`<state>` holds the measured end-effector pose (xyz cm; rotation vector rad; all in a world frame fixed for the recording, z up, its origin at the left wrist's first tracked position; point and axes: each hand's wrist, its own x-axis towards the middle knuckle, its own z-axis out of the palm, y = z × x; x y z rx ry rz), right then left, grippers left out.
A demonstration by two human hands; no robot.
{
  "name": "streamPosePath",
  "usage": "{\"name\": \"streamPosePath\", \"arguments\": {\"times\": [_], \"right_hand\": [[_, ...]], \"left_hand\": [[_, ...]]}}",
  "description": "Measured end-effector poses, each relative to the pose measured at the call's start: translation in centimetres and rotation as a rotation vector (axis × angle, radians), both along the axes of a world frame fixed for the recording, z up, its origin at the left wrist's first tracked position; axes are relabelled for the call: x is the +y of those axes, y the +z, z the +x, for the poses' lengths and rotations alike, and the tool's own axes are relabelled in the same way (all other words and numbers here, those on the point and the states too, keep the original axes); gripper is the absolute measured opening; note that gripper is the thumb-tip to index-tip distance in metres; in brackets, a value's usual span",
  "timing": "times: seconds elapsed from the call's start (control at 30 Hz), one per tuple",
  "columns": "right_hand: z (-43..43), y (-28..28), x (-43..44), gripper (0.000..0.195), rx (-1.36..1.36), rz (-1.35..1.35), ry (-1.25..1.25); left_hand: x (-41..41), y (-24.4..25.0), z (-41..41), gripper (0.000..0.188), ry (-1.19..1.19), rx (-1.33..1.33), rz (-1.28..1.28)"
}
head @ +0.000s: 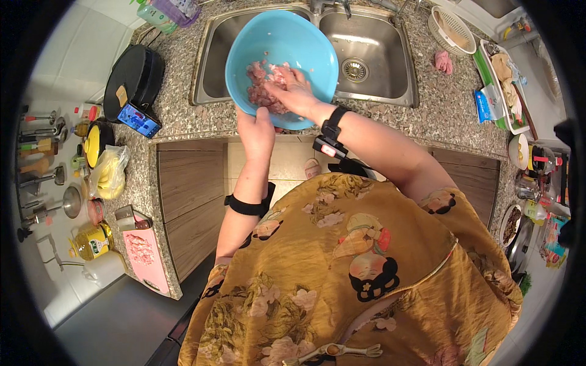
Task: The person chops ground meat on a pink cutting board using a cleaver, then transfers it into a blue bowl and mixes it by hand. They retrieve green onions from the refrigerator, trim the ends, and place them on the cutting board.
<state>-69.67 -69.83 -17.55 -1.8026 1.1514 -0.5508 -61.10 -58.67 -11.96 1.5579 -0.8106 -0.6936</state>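
A large light-blue plastic bowl [320,55] tilts over the left basin and the divider of the steel sink. My left hand [257,132] grips its near rim at the lower left, thumb on top and fingers hidden beneath. Inside the bowl, my right hand [293,91] lies on chopped raw meat [263,87], its fingers somewhat spread and partly in the pieces. Small bits of meat cling to the bowl's inner wall. More chopped meat [139,249] lies on a pink cutting board [153,278] at the lower left, with a cleaver [132,219] at the board's far end.
The right sink basin [371,50] adjoins the bowl. On the left counter are a round black appliance [132,82], a lit phone [138,120], a bag of yellow items [110,176] and an oil bottle [94,242]. A pink cloth [443,62] and white strainer basket [451,32] lie right.
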Motion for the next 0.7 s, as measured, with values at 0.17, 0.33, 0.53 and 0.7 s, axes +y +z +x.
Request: {"name": "streamPosePath", "arguments": {"times": [0.17, 0.33, 0.53, 0.7], "right_hand": [[2.7, 1.4, -1.2, 0.086, -0.126, -0.079, 0.103], [3.9, 2.1, -2.0, 0.077, -0.13, -0.116, 0.421], [4.2, 1.1, -5.2, 0.061, -0.159, -0.422, 0.834], [4.4, 5.7, -8.5, 0.066, -0.117, -0.357, 0.68]], "left_hand": [[-2.0, 1.5, 0.9, 0.053, 0.07, -0.117, -0.059], [-2.9, 2.9, 1.5, 0.051, 0.134, -0.067, -0.062], [-3.6, 3.2, 1.9, 0.046, 0.267, 0.059, 0.022], [-3.1, 2.1, 2.6, 0.054, 0.326, 0.099, -0.046]]}}
